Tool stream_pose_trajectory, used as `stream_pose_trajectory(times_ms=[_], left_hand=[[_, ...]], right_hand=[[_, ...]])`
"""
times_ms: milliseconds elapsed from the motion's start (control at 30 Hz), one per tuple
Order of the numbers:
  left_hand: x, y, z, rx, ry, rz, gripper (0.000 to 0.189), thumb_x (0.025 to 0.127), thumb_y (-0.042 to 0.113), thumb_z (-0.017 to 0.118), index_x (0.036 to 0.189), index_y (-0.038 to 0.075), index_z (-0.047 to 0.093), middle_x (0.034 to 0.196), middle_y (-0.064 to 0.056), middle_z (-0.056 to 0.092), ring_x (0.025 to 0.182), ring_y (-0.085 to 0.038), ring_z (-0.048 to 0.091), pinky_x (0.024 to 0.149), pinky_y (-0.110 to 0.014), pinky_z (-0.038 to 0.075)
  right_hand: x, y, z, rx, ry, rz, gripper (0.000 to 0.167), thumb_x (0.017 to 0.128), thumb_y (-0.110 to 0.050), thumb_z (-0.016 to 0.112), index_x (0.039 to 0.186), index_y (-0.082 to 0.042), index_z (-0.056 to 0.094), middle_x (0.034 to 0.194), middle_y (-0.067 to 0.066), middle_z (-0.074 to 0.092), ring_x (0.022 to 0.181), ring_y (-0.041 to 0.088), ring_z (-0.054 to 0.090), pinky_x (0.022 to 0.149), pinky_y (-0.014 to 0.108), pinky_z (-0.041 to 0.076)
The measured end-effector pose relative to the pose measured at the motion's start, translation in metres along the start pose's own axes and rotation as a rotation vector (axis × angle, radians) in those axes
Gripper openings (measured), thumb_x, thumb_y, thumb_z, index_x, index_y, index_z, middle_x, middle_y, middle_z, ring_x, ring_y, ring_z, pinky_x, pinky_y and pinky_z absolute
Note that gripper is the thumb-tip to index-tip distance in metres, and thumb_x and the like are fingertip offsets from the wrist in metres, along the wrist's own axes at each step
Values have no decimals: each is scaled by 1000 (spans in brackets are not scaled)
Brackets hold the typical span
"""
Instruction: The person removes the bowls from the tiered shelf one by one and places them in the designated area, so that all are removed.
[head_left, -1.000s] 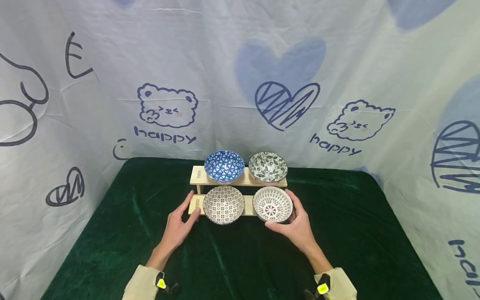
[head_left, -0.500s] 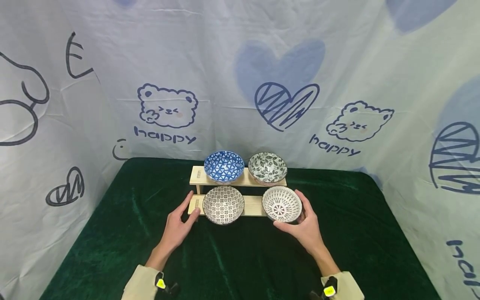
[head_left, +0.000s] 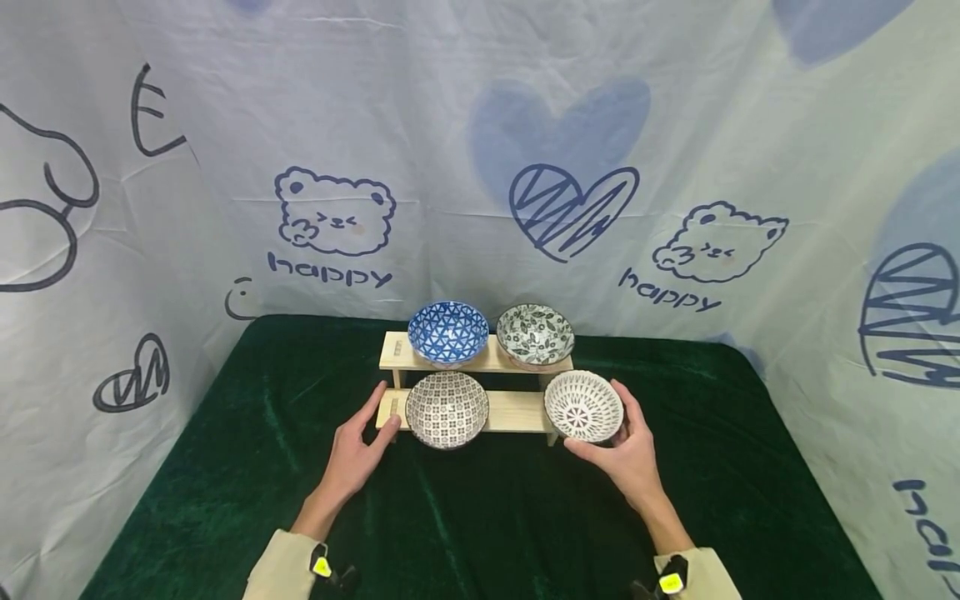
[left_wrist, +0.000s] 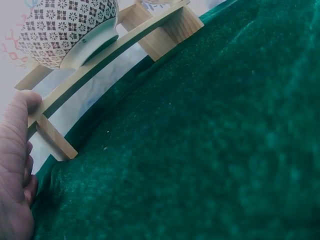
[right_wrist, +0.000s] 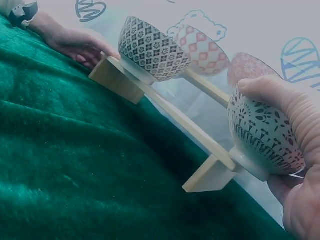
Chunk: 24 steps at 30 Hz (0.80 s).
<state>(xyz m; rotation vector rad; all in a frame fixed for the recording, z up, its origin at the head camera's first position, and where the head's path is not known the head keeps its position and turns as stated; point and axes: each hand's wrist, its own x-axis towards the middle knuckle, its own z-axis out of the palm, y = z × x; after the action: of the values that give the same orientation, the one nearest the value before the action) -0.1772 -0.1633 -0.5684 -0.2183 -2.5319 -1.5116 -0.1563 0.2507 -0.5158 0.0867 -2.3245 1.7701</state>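
Note:
My right hand (head_left: 632,458) grips a small white bowl (head_left: 583,406) with dark radiating marks, thumb at its near rim and fingers round the right side. The bowl is at the right end of the lower step of a two-step wooden rack (head_left: 517,411); in the right wrist view its foot overlaps the plank's end. My left hand (head_left: 357,450) holds the rack's lower left end between thumb and fingers; the thumb (left_wrist: 31,100) lies on the plank edge. Beside it on that step sits a bowl with a brown-grey tile pattern (head_left: 447,410).
On the upper step stand a blue triangle-patterned bowl (head_left: 448,333) and a bowl with dark green leaves (head_left: 536,335). Green velvet cloth (head_left: 480,525) covers the table. A pale printed curtain (head_left: 450,167) hangs close behind the rack.
The right hand has moved the white bowl rightwards along the lower step, widening the gap from the tile-patterned bowl. My left hand has stayed on the rack.

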Motion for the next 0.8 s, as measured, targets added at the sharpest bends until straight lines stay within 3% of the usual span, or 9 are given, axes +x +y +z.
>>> stream_pose_trajectory(times_ms=[800], left_hand=[[0,-1,1,19,7,10,67,104,38,65,162,14,40,164,-8,41,149,-33,43,120,-60,34]], right_hand=[[3,4,-19,-22,80,72,108,77,-6,93,163,-11,28,162,13,38,147,28,41,106,5,35]])
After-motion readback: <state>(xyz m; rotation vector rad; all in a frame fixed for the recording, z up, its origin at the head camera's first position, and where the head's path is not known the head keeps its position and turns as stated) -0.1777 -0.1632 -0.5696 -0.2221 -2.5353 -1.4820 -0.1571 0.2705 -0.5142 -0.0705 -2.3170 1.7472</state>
